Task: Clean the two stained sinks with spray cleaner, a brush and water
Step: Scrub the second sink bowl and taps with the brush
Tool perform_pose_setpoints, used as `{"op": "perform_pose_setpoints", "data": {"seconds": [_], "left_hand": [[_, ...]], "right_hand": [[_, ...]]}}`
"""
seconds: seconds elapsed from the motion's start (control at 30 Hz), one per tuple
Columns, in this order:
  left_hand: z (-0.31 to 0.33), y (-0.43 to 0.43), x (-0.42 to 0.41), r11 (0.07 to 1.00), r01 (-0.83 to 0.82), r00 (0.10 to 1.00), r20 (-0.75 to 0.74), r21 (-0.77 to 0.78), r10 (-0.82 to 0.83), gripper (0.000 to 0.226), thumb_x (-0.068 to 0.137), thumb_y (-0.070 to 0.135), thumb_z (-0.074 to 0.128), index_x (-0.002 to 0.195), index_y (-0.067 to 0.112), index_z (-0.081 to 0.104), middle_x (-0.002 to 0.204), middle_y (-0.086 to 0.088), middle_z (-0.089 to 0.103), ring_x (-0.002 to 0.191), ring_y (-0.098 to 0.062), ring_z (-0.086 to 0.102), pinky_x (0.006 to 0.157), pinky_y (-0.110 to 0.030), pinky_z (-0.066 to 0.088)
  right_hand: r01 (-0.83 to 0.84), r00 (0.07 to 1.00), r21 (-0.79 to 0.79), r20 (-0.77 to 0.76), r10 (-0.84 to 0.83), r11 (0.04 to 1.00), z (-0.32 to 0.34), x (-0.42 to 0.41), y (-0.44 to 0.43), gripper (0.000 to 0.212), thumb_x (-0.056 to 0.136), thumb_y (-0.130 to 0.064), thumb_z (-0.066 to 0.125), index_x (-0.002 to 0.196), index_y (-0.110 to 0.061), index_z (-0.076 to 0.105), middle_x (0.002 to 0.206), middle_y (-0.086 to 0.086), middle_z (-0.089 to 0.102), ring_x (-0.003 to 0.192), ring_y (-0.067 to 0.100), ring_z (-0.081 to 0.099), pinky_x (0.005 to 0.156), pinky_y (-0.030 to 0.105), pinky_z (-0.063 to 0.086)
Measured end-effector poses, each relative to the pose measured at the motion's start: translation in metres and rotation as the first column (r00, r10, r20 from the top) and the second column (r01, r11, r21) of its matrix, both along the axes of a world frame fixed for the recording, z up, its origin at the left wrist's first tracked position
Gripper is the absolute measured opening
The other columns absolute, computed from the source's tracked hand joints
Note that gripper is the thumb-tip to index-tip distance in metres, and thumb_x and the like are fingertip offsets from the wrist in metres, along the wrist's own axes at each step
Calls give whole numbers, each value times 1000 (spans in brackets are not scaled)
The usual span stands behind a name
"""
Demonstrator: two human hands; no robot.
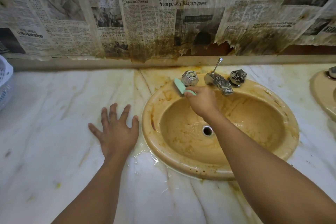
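Note:
A tan oval sink (181, 165) with brown stains is set in the marble counter, its drain (207, 130) in the middle. My right hand (201, 102) grips a mint-green brush (179, 86) by its handle. The brush head lies on the sink's far rim, just below the left tap knob (190, 78). My left hand (116, 131) rests flat on the counter to the left of the sink, fingers spread. A second sink (321, 92) shows only its edge at the far right. No spray bottle is in view.
A chrome spout (219, 82) with a lift rod and a right knob (237, 77) stand on the sink's far rim. Stained newspaper (163, 14) covers the wall behind. A white basket (4, 82) sits at the far left. A puddle (145, 156) lies on the counter (54, 114).

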State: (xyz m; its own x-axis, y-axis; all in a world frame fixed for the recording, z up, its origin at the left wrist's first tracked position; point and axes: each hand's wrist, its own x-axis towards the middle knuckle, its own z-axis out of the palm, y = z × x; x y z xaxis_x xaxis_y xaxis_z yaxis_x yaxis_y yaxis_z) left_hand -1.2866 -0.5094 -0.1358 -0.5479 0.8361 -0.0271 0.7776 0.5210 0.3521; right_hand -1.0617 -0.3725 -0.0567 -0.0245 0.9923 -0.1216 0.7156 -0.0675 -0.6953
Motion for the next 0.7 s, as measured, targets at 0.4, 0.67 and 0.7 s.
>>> {"op": "perform_pose_setpoints", "data": {"seconds": [0.4, 0.67, 0.7], "left_hand": [[2, -21, -20, 983, 116, 964, 221, 141, -145, 51, 100, 50, 59, 148, 32, 56, 167, 9, 34, 160, -13, 10, 123, -57, -14], [47, -18, -15, 1000, -17, 934, 357, -15, 21, 25, 100, 35, 66, 123, 34, 72, 144, 9, 62, 139, -20, 52, 126, -56, 12], [57, -20, -8, 995, -79, 884, 465, 61, 42, 15, 99, 34, 67, 111, 34, 75, 130, 9, 70, 130, -20, 59, 121, -49, 27]], "right_hand": [[-165, 972, -24, 166, 166, 986, 0, -7, 18, 32, 100, -32, 55, 126, -32, 73, 116, 9, 70, 85, 23, 62, 64, 28, 48], [-345, 934, -51, 82, 348, 937, -2, -1, -58, 32, 101, -37, 56, 130, -36, 69, 112, -1, 72, 100, 22, 62, 76, 33, 47], [-303, 953, -39, -7, 303, 952, -3, 7, -65, 33, 102, -34, 57, 133, -35, 67, 110, -3, 72, 92, 19, 64, 71, 29, 45]]}}
